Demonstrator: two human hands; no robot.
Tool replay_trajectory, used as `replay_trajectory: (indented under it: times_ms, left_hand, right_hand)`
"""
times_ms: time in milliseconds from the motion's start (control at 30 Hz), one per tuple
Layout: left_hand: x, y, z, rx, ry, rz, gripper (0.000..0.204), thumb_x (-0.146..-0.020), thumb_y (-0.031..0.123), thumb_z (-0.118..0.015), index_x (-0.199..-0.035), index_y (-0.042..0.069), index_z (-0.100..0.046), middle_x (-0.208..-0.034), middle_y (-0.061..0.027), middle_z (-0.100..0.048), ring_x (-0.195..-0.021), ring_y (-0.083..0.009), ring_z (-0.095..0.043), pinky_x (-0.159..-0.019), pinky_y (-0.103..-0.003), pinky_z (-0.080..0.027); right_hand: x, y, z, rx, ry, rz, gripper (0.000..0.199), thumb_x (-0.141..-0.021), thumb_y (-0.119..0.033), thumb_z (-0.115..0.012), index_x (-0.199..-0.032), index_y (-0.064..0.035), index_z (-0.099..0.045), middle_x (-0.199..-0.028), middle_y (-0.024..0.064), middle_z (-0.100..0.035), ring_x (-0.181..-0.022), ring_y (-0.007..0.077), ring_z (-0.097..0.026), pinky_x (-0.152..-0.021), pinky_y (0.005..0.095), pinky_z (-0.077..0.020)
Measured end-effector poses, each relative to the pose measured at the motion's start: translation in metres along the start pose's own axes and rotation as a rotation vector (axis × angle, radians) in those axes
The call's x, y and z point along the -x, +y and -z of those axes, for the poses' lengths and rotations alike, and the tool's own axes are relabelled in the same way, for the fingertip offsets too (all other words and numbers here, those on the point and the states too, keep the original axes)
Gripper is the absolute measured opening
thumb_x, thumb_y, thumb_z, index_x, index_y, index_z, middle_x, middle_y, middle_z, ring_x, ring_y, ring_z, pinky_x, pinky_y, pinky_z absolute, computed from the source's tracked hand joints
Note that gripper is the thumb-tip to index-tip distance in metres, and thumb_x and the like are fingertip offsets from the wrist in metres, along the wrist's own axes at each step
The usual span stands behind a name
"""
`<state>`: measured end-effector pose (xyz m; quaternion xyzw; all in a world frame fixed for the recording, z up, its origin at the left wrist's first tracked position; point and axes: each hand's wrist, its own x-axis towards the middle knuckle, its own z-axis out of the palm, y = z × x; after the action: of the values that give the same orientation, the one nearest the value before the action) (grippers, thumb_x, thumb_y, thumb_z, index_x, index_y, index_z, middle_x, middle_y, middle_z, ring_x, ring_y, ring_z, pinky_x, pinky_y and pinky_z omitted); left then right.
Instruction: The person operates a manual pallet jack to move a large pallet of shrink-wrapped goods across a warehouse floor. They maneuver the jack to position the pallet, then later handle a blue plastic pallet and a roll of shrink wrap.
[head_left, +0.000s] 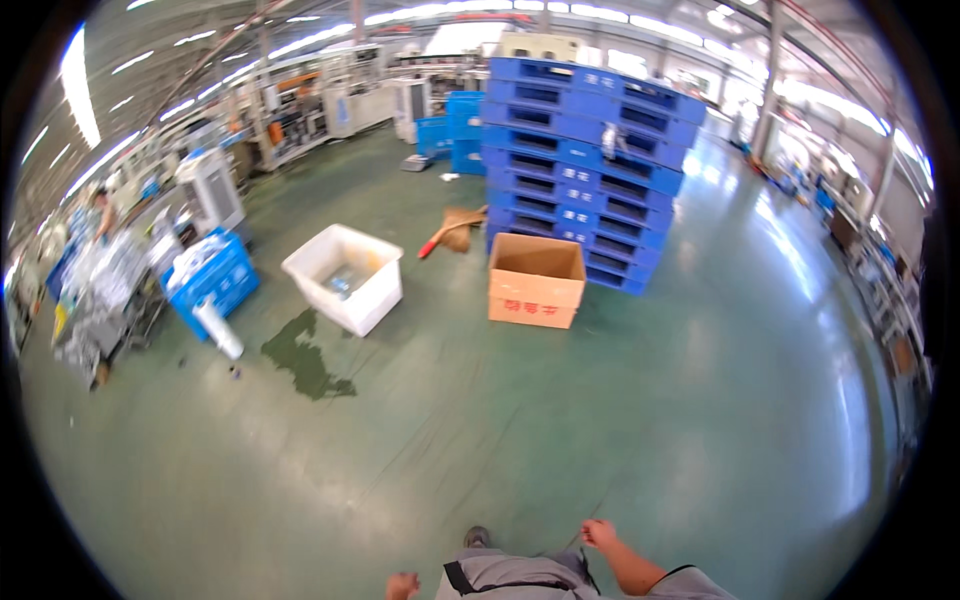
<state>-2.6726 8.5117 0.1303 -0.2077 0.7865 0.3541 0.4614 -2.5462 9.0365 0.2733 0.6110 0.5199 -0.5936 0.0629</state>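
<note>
My left hand (402, 586) hangs low at the bottom edge, beside my grey clothing; it is blurred and partly cut off, so its fingers cannot be made out. On the other side of my body, my right hand (598, 533) has its fingers curled in, with nothing visible in it. Neither hand touches any object that I can see. Ahead on the green floor stands an open cardboard box (533, 308). Left of it is a white plastic tub (375, 310) with some clear liquid or plastic in the bottom.
A tall stack of blue pallets (640, 215) rises behind the box. A broom (456, 236) lies beside it. Dark wet patches (305, 365) spread near the tub. Farther left are a blue crate (228, 285), a white roll (217, 330) and a heaped cart (105, 285); a person (105, 212) is beyond.
</note>
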Motion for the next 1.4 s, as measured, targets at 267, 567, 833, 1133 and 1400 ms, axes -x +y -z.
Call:
replay_trajectory:
  times_ms: [267,567,833,1133,1400]
  left_hand:
    - [-0.097,0.531,0.030,0.273,0.045,-0.392,0.024,-0.083,0.019,-0.059,-0.092,-0.003,-0.063,-0.075,-0.0114,-0.068,-0.067,-0.0190,-0.065,-0.060,-0.031,-0.052]
    - [-0.190,0.788,-0.113,0.420,-0.208,-0.189,0.018,-0.083,0.019,-0.060,-0.084,0.001,-0.062,-0.073,-0.0106,-0.066,-0.062,-0.0199,-0.064,-0.057,-0.034,-0.054]
    - [-0.264,1.074,-0.147,0.546,-0.298,-0.434,0.019,-0.085,0.022,-0.059,-0.076,0.005,-0.063,-0.066,-0.0059,-0.061,-0.058,-0.0158,-0.059,-0.052,-0.028,-0.051]
    - [-0.212,1.576,-0.081,0.684,-0.459,-0.947,0.024,-0.091,0.035,-0.056,-0.094,0.012,-0.061,-0.081,-0.0008,-0.068,-0.067,-0.0143,-0.063,-0.059,-0.027,-0.050]
    - [-0.139,1.920,-0.072,0.777,-0.330,-1.235,0.073,-0.082,0.056,-0.061,-0.129,0.002,-0.043,-0.110,-0.0109,-0.060,-0.090,-0.0190,-0.061,-0.071,-0.032,-0.049]
  right_hand:
    - [-0.162,0.051,0.055,0.266,-0.033,-0.185,0.014,-0.082,-0.012,-0.058,-0.070,-0.0051,-0.062,-0.065,0.0095,-0.061,-0.056,0.0182,-0.060,-0.044,0.0338,-0.0474]
    - [-0.367,-0.213,0.121,0.518,-0.112,-0.165,0.015,-0.082,-0.009,-0.059,-0.069,-0.0029,-0.062,-0.063,0.0089,-0.060,-0.054,0.0176,-0.058,-0.043,0.0332,-0.0465]
    - [-0.503,-0.675,0.187,-0.527,0.108,0.374,0.019,-0.084,-0.013,-0.058,-0.067,-0.0071,-0.054,-0.061,0.0047,-0.052,-0.052,0.0167,-0.053,-0.044,0.0314,-0.0464]
    - [-0.490,-1.128,0.181,-0.745,-0.254,0.820,0.021,-0.091,-0.026,-0.056,-0.103,-0.0098,-0.062,-0.079,-0.0020,-0.061,-0.067,0.0123,-0.058,-0.060,0.0297,-0.0489]
    - [-0.506,-1.399,0.218,-0.813,-0.153,0.900,0.036,-0.089,-0.033,-0.059,-0.113,-0.0065,-0.057,-0.094,0.0035,-0.062,-0.079,0.0165,-0.061,-0.067,0.0319,-0.0512]
